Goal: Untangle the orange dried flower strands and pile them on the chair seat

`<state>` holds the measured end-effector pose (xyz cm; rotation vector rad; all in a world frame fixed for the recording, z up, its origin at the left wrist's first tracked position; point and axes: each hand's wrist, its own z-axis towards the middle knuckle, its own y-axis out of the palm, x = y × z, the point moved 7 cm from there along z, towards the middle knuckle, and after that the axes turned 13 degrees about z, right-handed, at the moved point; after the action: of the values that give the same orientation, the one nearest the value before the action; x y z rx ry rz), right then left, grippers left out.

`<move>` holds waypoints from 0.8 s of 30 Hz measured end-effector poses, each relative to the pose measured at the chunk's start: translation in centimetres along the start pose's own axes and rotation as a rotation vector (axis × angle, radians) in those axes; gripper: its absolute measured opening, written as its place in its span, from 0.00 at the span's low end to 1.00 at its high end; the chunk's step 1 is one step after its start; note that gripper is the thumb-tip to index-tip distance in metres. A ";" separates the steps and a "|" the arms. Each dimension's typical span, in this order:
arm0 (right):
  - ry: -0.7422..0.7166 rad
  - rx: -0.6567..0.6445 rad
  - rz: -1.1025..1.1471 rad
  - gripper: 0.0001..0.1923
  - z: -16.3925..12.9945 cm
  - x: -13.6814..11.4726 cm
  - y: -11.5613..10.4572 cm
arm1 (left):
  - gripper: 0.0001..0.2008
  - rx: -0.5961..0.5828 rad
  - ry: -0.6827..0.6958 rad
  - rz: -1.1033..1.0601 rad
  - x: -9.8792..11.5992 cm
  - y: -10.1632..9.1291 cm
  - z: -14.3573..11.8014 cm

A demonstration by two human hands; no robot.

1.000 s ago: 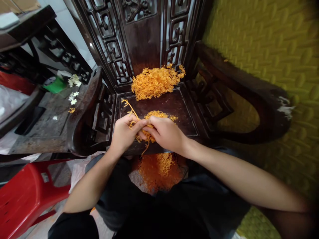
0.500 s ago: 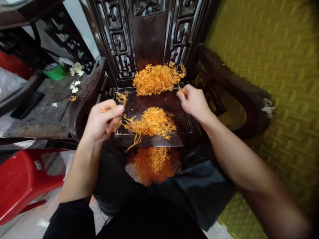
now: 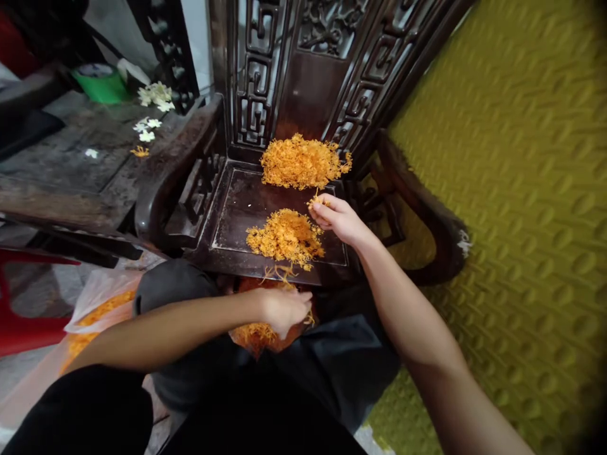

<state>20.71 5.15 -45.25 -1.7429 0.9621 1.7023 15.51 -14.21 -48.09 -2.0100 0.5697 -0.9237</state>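
the orange strands lie in three lots: a near heap (image 3: pixel 284 235) in the middle of the dark wooden chair seat (image 3: pixel 237 202), a fuller far heap (image 3: pixel 302 162) against the carved chair back (image 3: pixel 313 82), and a mass in a bag or sack (image 3: pixel 258 335) between the person's knees, just below the seat's front edge. the right hand (image 3: pixel 337 218) rests at the right side of the near heap, fingers curled with a few strands pinched at the tips, between the two heaps. the left hand (image 3: pixel 283 308) reaches down into the mass at the knees, fingers closed loosely around a tuft, some strands trailing up over the seat edge. judging by the piles, the sorting looks partly done: the far heap seems the finished lot, the near heap is being worked through, and a good deal is left below. to the left, another clear bag (image 3: pixel 95 306) holds more orange stuff, beside a red stool (image 3: pixel 23 316); white flowers (image 3: pixel 154 95) and a green roll of tape (image 3: pixel 97 81) sit on a side table (image 3: pixel 66 164).
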 end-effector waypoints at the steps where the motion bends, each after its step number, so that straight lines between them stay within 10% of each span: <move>1: -0.009 -0.016 -0.032 0.21 -0.2 -0.4 0.2 | 0.43 -0.062 0.044 0.030 0.4 0.7 0.0; 4: -0.025 -0.090 -0.184 0.23 -1.0 -1.6 1.3 | 0.38 0.061 0.015 -0.069 -1.2 -1.9 -1.4; 8: -0.074 -0.238 -0.424 0.22 -2.2 -2.8 3.6 | 0.24 0.716 -0.567 -0.171 -9.8 -9.9 -6.4; 10: -0.102 -0.298 -0.479 0.22 -2.6 -3.2 4.8 | 0.22 0.892 -0.577 -0.143 -11.7 -11.8 -7.7; 16: -0.197 -0.311 -0.441 0.21 -3.0 -4.4 6.5 | 0.19 0.992 -0.296 0.155 -8.9 -12.4 -6.9; 19: -0.221 -0.286 -0.332 0.21 -3.5 -5.1 6.8 | 0.19 0.982 -0.438 0.277 -8.4 -13.3 -7.1; 24: -0.089 -0.590 -0.248 0.19 -5.9 -4.5 7.7 | 0.19 1.097 -1.059 0.347 -13.2 -16.6 -12.2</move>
<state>18.59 -3.55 -39.41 -2.0112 0.1871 1.9956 -1.27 -2.37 -34.89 -1.0557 -0.1976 0.1546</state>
